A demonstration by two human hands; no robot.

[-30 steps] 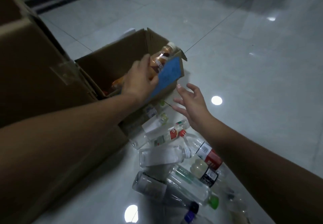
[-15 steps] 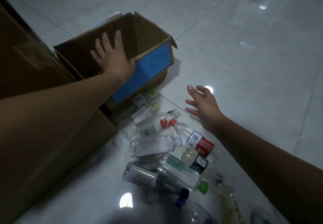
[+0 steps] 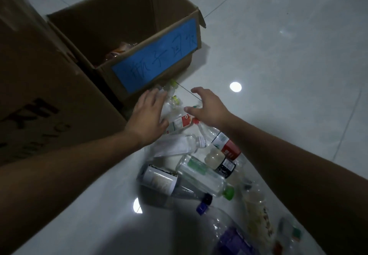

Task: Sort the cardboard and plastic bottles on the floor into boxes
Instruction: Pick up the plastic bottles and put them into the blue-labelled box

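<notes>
Bottles (image 3: 201, 177) crowd beside box (image 3: 123, 15); left hand (image 3: 147, 119), right hand (image 3: 209, 109) spread, seemingly empty.

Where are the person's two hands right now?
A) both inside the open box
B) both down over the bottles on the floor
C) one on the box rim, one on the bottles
B: the left hand and the right hand, fingers spread, both reach over the bottles lying on the floor in front of the box with the blue label.
</notes>
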